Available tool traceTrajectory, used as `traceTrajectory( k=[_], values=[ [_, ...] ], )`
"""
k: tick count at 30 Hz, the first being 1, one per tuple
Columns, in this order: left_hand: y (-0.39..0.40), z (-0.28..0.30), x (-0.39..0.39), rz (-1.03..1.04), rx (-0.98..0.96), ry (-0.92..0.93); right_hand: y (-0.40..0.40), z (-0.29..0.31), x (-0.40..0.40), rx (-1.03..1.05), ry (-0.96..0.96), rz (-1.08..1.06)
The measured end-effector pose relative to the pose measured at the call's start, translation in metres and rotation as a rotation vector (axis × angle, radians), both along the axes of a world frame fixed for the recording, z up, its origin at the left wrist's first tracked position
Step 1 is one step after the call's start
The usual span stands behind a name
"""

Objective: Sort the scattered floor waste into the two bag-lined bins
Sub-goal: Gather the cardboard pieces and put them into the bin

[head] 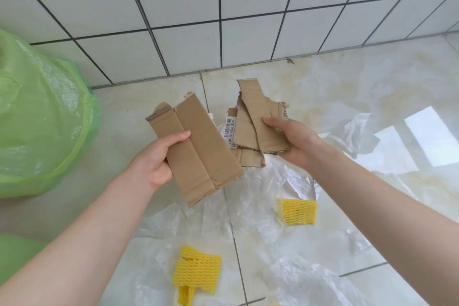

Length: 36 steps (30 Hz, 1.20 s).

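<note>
Our left hand (159, 159) pinches a folded cardboard piece (198, 146) with its thumb on top. Our right hand (293, 141) grips a stack of torn cardboard (255, 119). Both are up above the floor, near the green-bagged bin (42, 117) at left.

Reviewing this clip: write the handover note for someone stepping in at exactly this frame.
Left hand grips a folded cardboard strip.
Right hand holds a stack of torn cardboard pieces, one bearing a barcode label.
Green bag-lined bin stands at far left; a second green edge shows lower left.
Done: cardboard gathered, not yet binned.
Left: two yellow foam nets and clear plastic film lie on the floor.
</note>
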<state>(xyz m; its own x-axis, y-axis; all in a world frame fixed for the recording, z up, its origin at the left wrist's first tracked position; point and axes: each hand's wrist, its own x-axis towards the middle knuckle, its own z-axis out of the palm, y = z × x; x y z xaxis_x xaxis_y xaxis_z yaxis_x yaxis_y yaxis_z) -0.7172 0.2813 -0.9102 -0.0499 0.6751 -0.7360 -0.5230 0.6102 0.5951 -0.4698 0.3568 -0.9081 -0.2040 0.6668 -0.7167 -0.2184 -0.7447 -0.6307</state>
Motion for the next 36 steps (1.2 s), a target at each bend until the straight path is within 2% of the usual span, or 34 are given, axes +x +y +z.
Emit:
traceTrajectory(
  k=[4,9,15,21,29,36],
  values=[
    [-0.013,0.005,0.025,-0.013,0.021,-0.055,-0.033,-0.005,0.0,-0.073,0.058,-0.012],
    [-0.031,0.014,0.035,-0.029,0.024,-0.057,-0.058,0.007,0.017,-0.088,0.02,-0.011],
    [-0.062,0.022,0.027,0.03,0.018,-0.039,-0.059,0.033,0.085,-0.033,-0.082,-0.198],
    [-0.101,0.014,0.027,0.073,-0.062,-0.008,-0.079,0.038,0.133,-0.079,-0.153,-0.349],
    [-0.135,-0.001,0.04,0.053,-0.156,-0.017,-0.111,-0.002,0.113,-0.196,-0.222,-0.15],
    [-0.139,-0.007,0.047,0.034,-0.182,0.007,-0.105,-0.01,0.083,-0.142,-0.274,-0.041]
  ],
)
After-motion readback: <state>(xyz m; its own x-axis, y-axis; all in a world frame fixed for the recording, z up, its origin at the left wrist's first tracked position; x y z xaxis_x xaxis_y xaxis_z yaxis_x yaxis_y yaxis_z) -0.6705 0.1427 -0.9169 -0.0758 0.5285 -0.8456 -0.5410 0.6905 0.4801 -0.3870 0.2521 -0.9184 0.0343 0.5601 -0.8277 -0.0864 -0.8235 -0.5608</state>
